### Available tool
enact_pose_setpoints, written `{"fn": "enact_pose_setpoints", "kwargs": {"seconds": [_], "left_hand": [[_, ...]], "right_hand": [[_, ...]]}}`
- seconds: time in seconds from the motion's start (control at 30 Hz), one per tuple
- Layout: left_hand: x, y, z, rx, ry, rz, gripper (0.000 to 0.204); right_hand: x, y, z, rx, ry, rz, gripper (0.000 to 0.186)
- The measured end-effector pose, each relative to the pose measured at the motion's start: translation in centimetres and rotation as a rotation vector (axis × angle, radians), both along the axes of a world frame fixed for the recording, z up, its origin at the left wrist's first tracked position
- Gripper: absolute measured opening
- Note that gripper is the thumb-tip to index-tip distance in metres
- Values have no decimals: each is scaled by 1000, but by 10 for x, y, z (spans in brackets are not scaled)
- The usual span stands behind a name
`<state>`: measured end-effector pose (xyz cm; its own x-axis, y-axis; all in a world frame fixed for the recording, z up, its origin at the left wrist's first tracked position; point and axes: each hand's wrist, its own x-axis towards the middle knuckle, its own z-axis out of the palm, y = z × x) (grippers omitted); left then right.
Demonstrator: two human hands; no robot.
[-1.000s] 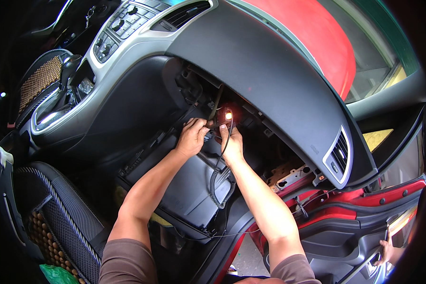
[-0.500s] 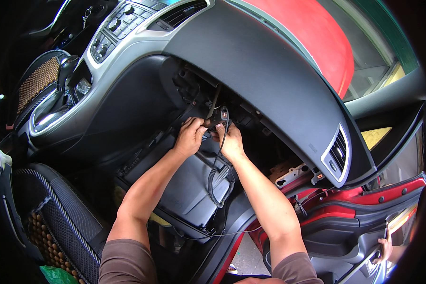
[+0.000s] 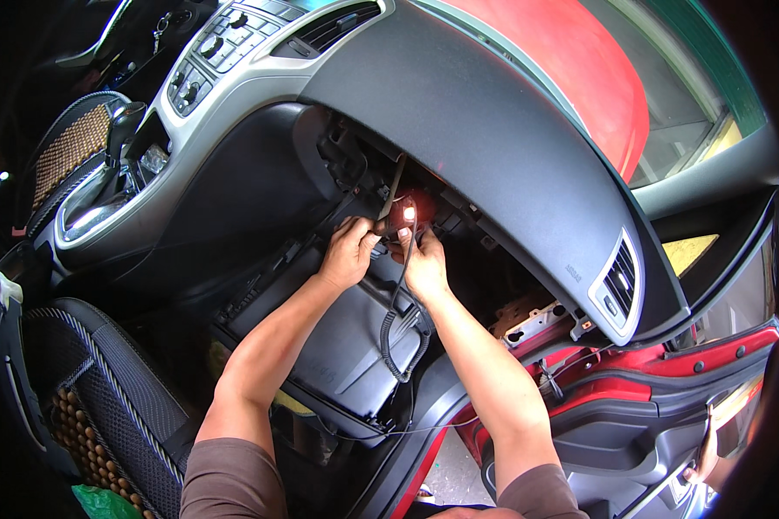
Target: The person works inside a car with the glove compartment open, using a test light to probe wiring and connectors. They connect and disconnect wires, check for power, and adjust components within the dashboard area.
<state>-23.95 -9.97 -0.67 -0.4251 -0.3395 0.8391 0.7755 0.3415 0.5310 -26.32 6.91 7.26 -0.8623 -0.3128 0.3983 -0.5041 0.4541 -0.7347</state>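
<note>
Both forearms reach into the opened dashboard cavity (image 3: 463,229) above the lowered glove box (image 3: 337,333). My right hand (image 3: 424,264) is closed around a small dark test light (image 3: 409,213), whose bulb glows bright with a red halo. From it a black coiled cord (image 3: 394,350) hangs over the glove box. My left hand (image 3: 350,253) is pinched just left of the test light, beside the cavity's wiring; what sits between its fingertips is hidden. A thin flat strip (image 3: 395,182) rises behind the hands.
The dashboard top (image 3: 467,138) curves over the cavity. A seat with a beaded cover (image 3: 91,441) stands at lower left, and the gear lever (image 3: 123,130) farther left. At right is the open red door (image 3: 606,394), with another person's hand (image 3: 710,458) at its edge. A thin wire (image 3: 441,426) crosses the sill.
The test light's bulb has gone from unlit to bright, casting red light around it. My hands stay nearly in place. The other person's hand at the door has shifted slightly.
</note>
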Motion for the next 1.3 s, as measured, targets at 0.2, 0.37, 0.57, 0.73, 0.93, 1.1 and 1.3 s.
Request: {"fn": "enact_pose_setpoints", "kwargs": {"seconds": [0.2, 0.37, 0.57, 0.73, 0.93, 1.1, 1.3], "left_hand": [[2, 0, 1, 1, 2, 6, 16], [0, 1, -1, 13, -4, 4, 14], [-2, 1, -4, 17, -16, -2, 15], [-2, 1, -3, 10, -16, 2, 15], [0, 1, -2, 21, -27, -12, 14], [0, 1, -1, 13, -13, -5, 15], [-1, 2, -2, 40, -34, -26, 15]], "right_hand": [[19, -4, -1, -79, -68, -3, 50], [36, -15, -6, -284, -12, 28, 28], [34, -17, -6, -319, 10, 33, 22], [23, -14, -4, -269, 0, 18, 25], [21, -9, -2, -233, -21, 10, 27], [19, -6, 0, -121, -35, 30, 47], [14, -2, -1, -80, -91, -8, 47]]}}
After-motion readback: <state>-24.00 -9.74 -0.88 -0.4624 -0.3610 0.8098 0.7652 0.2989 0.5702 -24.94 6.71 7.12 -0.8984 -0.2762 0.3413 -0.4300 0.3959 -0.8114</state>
